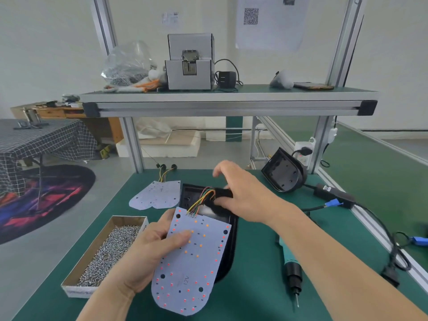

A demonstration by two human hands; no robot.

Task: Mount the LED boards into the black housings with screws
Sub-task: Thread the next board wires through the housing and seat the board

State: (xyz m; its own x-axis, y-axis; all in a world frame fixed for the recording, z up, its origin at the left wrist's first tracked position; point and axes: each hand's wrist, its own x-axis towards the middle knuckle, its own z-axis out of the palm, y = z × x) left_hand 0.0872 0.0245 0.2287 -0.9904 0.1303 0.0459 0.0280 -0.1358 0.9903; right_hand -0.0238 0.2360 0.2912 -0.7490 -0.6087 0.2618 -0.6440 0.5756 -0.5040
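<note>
my left grip (148, 249) pinched the white rounded led board (192, 269); my right grip (243, 195) held black cable sleeving (228, 193) over the black plastic housing (232, 242).

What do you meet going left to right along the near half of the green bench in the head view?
box of screws → LED board held by the left hand → electric screwdriver → black plug on its cable
</note>
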